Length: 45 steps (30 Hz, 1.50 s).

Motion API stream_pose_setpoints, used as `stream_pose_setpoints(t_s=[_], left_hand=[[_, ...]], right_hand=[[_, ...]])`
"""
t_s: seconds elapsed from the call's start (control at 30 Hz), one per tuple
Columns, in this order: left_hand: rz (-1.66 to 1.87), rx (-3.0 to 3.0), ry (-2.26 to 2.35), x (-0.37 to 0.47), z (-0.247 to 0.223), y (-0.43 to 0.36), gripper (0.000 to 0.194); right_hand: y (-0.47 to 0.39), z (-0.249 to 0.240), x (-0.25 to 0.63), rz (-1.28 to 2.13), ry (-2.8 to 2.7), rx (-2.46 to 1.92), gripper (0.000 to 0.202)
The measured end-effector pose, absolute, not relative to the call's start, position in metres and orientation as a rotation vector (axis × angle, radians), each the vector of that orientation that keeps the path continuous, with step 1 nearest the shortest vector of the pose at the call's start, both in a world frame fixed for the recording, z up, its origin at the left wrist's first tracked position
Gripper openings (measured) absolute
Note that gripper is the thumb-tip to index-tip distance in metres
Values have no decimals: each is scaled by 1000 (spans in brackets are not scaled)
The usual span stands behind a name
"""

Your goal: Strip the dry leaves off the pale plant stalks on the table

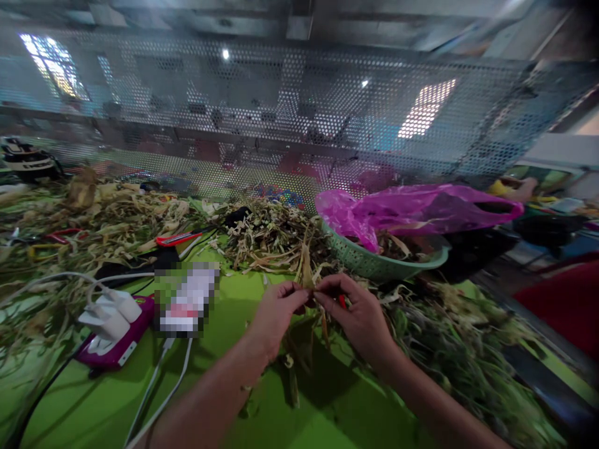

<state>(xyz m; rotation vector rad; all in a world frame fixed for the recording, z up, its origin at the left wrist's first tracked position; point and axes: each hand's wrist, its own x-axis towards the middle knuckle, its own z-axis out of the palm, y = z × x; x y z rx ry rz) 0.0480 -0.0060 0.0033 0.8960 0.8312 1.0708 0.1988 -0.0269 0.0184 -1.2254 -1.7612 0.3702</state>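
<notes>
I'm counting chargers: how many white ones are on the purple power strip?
2: the left charger and, beside it on the power strip, the right charger; another may be hidden.

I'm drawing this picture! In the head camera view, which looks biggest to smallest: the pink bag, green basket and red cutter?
1. Pink bag
2. Green basket, partly covered by the bag
3. Red cutter
</notes>
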Motion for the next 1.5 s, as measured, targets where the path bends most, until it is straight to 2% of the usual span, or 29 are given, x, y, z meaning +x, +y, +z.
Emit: stream_pose_setpoints(t_s=[0.23, 0.5, 0.67, 0.9, 1.03, 1.2, 1.33, 1.5], left_hand=[[1059, 645, 799, 47, 0, -5, 16], [999, 590, 642, 48, 2, -7, 14], [1026, 676, 677, 50, 1, -9, 16], [1150, 1251, 818, 49, 2, -11, 23], [1159, 1465, 911, 47, 6, -12, 21], [1170, 1580, 894, 46, 8, -10, 21], [1147, 1538, 902, 46, 4, -6, 21], [1108, 1343, 921, 48, 0, -4, 10]], right_hand=[[-24, 13, 204, 149, -1968, -1015, 18], [-24, 18, 208, -12, -2001, -1021, 14], [-25, 24, 205, 88, -1992, -1129, 9], [-26, 27, 203, 259, -1882, -1257, 7], [-25, 25, 205, 384, -1785, -1292, 5], [-23, 26, 207, 620, -1699, -1265, 13], [-23, 27, 206, 537, -1740, -1246, 10], [-25, 27, 202, 449, -1751, -1309, 9]])
